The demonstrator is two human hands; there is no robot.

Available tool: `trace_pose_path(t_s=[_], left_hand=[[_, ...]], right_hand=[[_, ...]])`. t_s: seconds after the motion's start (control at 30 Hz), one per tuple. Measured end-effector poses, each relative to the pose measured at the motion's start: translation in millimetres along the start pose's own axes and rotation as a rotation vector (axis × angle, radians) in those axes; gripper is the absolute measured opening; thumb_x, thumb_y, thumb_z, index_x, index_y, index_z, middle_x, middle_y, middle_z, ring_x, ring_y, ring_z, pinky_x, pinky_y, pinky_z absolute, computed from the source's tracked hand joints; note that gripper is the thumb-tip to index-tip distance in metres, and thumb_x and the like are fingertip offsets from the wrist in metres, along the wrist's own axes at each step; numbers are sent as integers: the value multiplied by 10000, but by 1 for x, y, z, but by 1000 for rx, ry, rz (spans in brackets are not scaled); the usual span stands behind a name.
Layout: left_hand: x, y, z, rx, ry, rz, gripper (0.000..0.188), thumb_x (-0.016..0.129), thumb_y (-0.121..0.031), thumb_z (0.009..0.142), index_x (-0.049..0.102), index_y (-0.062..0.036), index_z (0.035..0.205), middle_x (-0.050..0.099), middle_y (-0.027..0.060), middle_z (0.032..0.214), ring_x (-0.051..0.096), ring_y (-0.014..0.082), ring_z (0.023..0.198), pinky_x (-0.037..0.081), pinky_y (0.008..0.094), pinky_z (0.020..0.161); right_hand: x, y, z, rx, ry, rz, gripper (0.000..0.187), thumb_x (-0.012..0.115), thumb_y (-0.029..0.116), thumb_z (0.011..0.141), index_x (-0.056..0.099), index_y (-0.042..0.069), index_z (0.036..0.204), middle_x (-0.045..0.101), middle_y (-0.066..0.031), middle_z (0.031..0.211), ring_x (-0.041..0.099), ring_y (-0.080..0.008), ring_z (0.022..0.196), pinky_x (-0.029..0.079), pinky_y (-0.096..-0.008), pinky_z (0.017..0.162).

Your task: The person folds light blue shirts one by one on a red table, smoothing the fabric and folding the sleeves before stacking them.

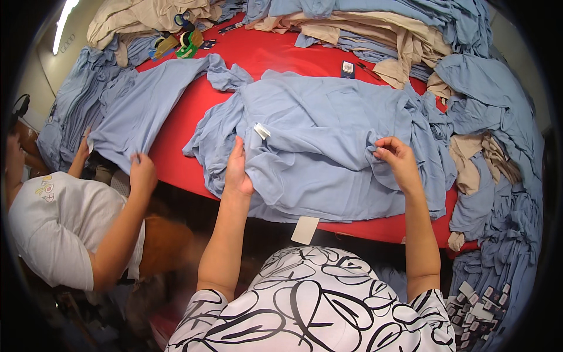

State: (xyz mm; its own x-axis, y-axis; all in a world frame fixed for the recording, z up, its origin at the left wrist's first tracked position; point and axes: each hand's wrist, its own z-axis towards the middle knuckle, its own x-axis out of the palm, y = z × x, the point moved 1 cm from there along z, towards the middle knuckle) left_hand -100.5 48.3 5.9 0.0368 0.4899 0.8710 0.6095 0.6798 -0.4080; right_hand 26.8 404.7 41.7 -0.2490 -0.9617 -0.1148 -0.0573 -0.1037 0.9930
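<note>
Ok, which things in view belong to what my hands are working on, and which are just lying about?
Seemingly in the job:
light blue garment
its white label
left hand, open at the cloth
right hand, pinching a fold

Seemingly just lying about:
green roll
dark-and-white tag
beige cloth pile

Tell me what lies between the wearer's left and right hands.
In the head view, light blue cloth spans the stretch between the left hand and right hand, with a small white tag on it near the left.
</note>
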Motion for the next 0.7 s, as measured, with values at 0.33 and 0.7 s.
trace_pose_path(t_s=[0.33, 0.7], left_hand=[[10, 7, 8, 129, -41, 89, 464, 417, -390, 1040, 489, -29, 1323, 611, 109, 1219, 612, 255, 1094, 503, 429, 956], [17, -114, -172, 117, 107, 1088, 757, 797, -425, 730, 556, 58, 1261, 632, 114, 1019, 652, 188, 898, 490, 289, 848]], right_hand=[[3, -25, -26, -411, -243, -1013, 381, 641, 41, 800, 640, 48, 1181, 635, -141, 1128, 589, -329, 1032, 451, -349, 915], [-95, 33, -117, 32, 261, -249, 337, 648, 175, 867, 651, -27, 1138, 668, -66, 1038, 600, -139, 934, 479, -298, 817]])
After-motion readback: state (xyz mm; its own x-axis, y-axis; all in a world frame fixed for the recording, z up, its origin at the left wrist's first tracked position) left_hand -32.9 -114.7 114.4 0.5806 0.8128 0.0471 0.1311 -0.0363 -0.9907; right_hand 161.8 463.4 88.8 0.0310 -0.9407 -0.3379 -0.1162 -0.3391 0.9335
